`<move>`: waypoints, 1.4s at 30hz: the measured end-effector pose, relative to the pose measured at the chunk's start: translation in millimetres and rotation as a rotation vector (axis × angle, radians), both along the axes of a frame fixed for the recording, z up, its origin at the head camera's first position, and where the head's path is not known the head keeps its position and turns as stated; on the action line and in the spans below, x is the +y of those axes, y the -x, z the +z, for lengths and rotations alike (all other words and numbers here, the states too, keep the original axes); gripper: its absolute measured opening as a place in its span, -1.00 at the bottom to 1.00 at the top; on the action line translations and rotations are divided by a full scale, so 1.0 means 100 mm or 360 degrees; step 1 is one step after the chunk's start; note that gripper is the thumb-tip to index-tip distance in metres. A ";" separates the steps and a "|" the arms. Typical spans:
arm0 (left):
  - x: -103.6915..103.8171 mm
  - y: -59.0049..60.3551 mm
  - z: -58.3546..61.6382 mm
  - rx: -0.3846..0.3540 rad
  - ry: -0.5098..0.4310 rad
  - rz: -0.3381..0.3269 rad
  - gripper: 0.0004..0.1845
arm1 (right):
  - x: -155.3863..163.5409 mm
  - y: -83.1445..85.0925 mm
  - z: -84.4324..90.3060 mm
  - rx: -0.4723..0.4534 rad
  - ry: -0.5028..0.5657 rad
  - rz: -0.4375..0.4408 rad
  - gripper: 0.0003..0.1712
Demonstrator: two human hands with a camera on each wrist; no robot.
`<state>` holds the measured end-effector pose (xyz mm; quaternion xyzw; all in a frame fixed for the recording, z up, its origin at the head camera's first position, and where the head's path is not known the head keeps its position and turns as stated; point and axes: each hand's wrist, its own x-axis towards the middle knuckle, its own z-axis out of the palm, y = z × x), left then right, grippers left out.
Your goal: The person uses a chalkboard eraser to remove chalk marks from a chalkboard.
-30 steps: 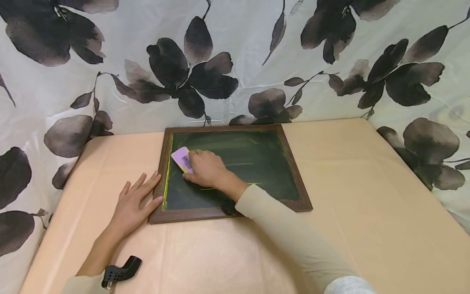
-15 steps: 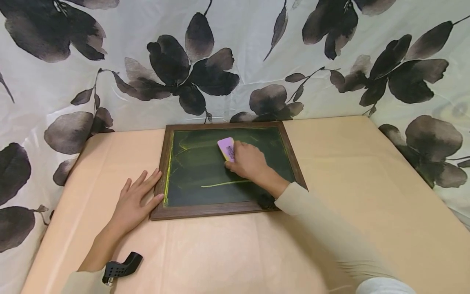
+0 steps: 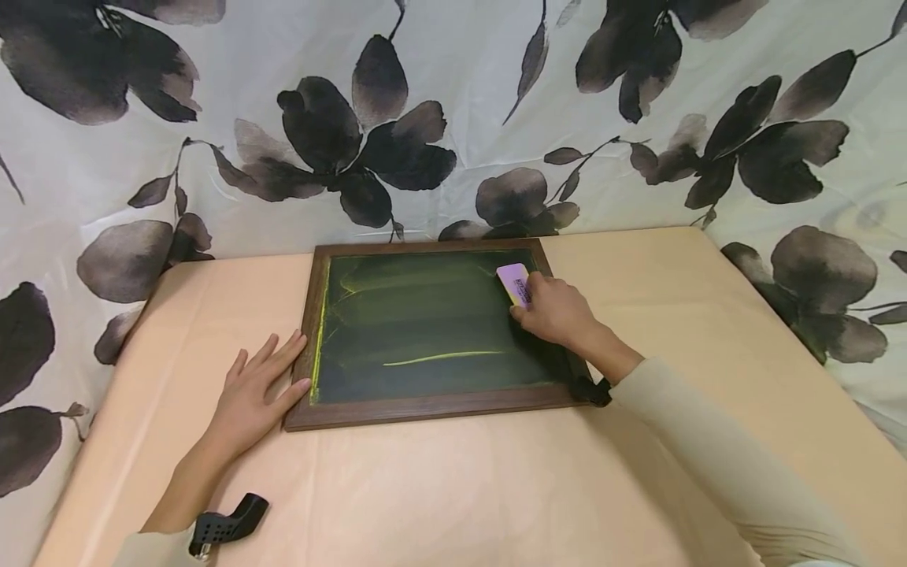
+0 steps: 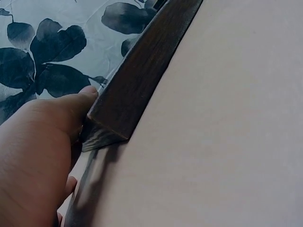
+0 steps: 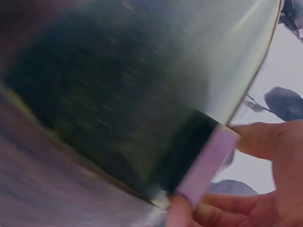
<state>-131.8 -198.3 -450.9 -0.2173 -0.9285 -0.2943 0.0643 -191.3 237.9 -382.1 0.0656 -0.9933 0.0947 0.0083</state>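
A framed chalkboard [image 3: 411,323] lies on the table, its dark green face smeared with yellow chalk. One bright yellow line runs across its lower middle, and chalk dust lines the left inner edge. My right hand [image 3: 563,315] grips a purple chalkboard eraser [image 3: 513,283] against the board near its right side. In the right wrist view, thumb and fingers pinch the eraser [image 5: 208,165] from both ends, its dark face toward the board. My left hand [image 3: 255,394] has its fingers spread, thumb and fingertips touching the left side of the wooden frame [image 4: 137,80].
A peach cloth [image 3: 425,488] covers the table. Behind and at both sides hangs a white curtain [image 3: 482,79] with dark flowers. A black wrist mount [image 3: 230,524] sits on the left forearm, and another [image 3: 591,391] on the right wrist overlaps the frame's lower right corner.
My right hand has swept the eraser from the board's left side across to its right side. An upper chalk streak has faded. The left hand stays at the frame.
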 end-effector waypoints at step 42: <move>0.01 0.06 -0.02 -0.0092 -0.0101 0.0035 -0.30 | -2.09 0.10 -0.04 -0.0211 0.0185 0.0437 -0.34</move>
